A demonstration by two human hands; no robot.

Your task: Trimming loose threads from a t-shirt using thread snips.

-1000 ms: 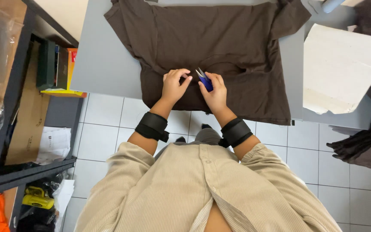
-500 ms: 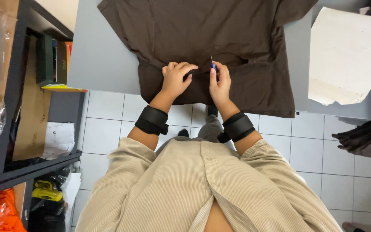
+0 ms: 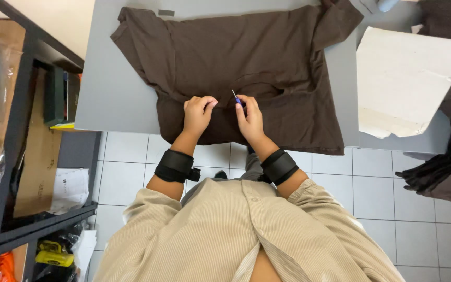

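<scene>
Left hand [image 3: 198, 112] fingers pinch brown shirt [image 3: 267, 57] fabric, right hand [image 3: 250, 116] fingers grip small blue-handled tool [image 3: 236, 98] just beside them on grey surface [image 3: 110, 94]; trimming looks unfinished.

Person's wearing a beige ribbed button-up shirt [image 3: 246, 235], sleeves pushed up past the forearms, plus a chunky black wrist strap [image 3: 175, 166] right above each shirt cuff.

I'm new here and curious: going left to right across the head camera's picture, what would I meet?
Dark metal shelf → grey table → left hand on the brown shirt → small blue-handled tool → right hand → pale cardboard sheet → dark garments.
</scene>
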